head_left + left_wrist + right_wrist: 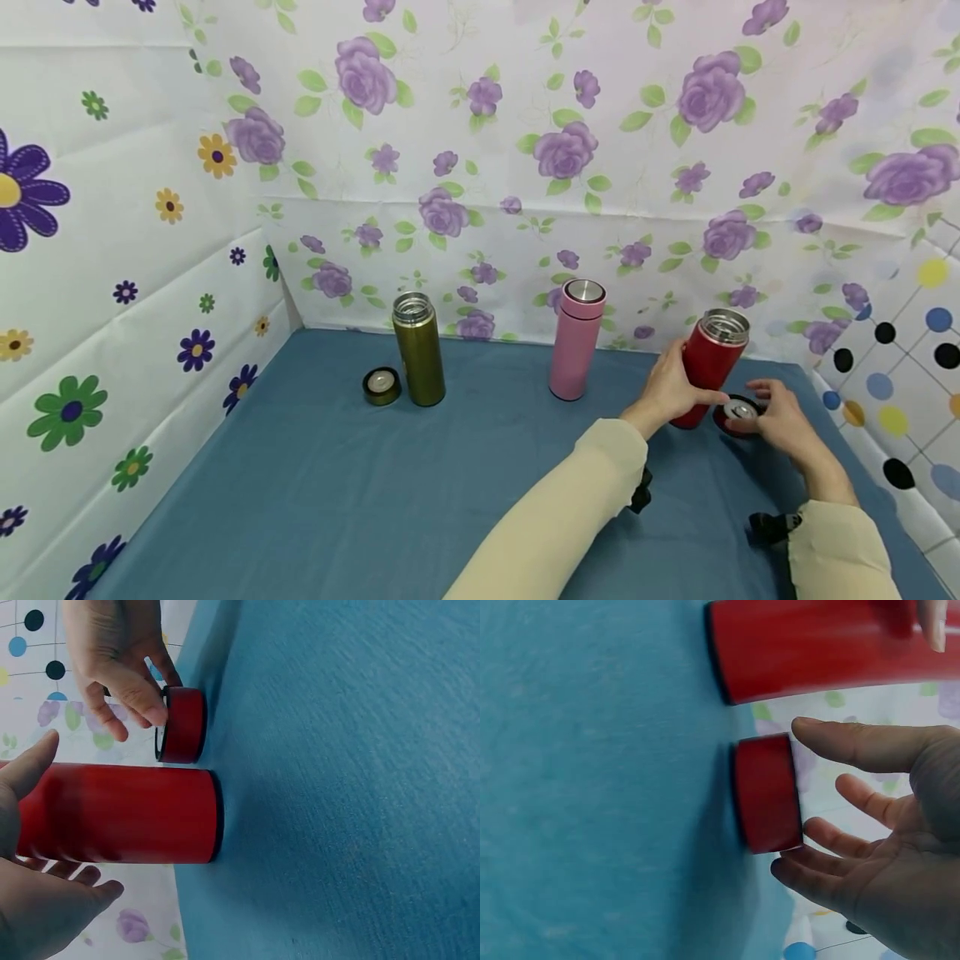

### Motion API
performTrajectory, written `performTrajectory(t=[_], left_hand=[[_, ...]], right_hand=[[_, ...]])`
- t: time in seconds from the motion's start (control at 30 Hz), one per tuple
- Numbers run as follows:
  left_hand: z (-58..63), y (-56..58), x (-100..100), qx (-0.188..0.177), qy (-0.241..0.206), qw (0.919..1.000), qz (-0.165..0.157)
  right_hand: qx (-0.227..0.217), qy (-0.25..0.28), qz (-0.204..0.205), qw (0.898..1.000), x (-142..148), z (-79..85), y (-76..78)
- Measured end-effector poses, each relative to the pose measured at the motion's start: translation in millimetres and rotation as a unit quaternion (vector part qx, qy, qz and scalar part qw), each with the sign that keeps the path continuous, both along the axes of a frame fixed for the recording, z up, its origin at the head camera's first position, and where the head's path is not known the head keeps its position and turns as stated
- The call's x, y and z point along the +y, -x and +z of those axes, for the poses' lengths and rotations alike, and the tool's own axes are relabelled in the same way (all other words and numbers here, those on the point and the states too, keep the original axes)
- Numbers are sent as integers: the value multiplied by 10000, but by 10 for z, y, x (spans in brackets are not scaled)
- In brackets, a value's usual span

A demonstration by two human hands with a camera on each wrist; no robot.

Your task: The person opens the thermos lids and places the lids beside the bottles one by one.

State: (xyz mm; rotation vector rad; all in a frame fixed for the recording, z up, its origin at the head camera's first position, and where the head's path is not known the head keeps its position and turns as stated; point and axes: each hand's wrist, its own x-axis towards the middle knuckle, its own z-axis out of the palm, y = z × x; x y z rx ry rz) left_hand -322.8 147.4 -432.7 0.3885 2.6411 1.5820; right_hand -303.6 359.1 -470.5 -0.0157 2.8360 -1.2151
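Observation:
A red vacuum flask (712,354) stands uncapped on the blue cloth, its steel mouth upward. My left hand (671,392) is around its side, thumb extended in front and fingers spread behind; in the left wrist view the thumb and fingers of that left hand (34,892) stand apart along the flask (127,814). Just right of the flask lies its red lid (767,795), pale inner side up. Above the lid is my right hand (783,421), thumb and fingers spread to either side, fingertips right at the rim in the right wrist view.
A pink flask (576,342) with its lid on stands near the back middle. Farther left is an uncapped olive-green flask (420,354), its lid (382,387) beside it. Flower-patterned cloth walls (450,167) rise behind and left; a dotted wall (900,375) borders the right.

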Motion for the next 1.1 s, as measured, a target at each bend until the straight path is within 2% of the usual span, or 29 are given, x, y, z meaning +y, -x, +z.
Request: performTrajectory(t=[0.1, 0.23, 0.47, 0.67, 0.9, 1.1], left_hand=[[27, -6, -49, -48, -301, 9995, -45], [70, -14, -119, -154, -458, 9988, -39], [124, -35, -234, -192, -501, 9985, 62], [144, -72, -392, -148, -659, 9977, 3], [217, -147, -537, -56, -772, 9970, -96], [224, -199, -636, 68, -917, 9954, -256]], right_hand=[[-19, 144, -25, 9999, -15, 118, -4], [104, 309, 16, 9995, -43, 259, 2], [770, 541, 235, 9953, -103, 441, -32], [1018, 817, 354, 9908, -171, 627, -136], [1449, 936, 341, 9844, -297, 827, -250], [1788, 1013, 247, 9783, -400, 968, -337]])
